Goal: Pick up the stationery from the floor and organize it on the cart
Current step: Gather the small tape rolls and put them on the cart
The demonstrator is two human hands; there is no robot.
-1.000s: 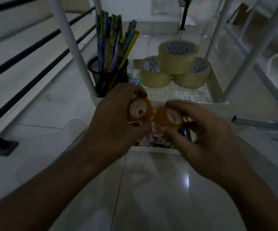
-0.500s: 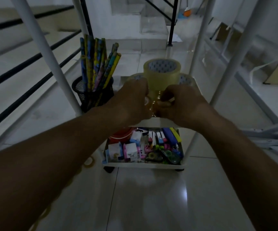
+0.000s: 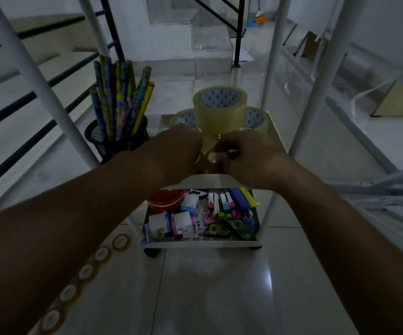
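1. A dim room with a glossy tiled floor [image 3: 219,298]. A black stair railing [image 3: 239,32] stands far beyond the fingers.
2. The front rim of the white cart's upper tray [image 3: 208,181] lies directly under the fingers of both hands.
3. The right hand [image 3: 251,160] has its fingers [image 3: 229,152] curled inward, pinching a small tape roll [image 3: 212,157]. The roll's pale core faces the camera just left of those fingertips.
4. The left hand [image 3: 178,155] sits knuckles-up, close beside the right. Its fingers are tucked under the back of the hand, so I cannot tell whether they grip anything.
5. Just beyond the fingers, three packing tape rolls [image 3: 219,110] sit on the upper tray, one stacked on two.
6. Left of the left hand's fingers, a black mesh cup [image 3: 99,139] holds patterned pencils [image 3: 120,97] upright.
7. Below the fingers, the lower tray [image 3: 202,244] holds a jumble of erasers, markers and correction tape.
8. Well left of the fingers and nearer the camera, five loose tape rolls [image 3: 86,272] lie flat in a row on the floor, outside the cart.
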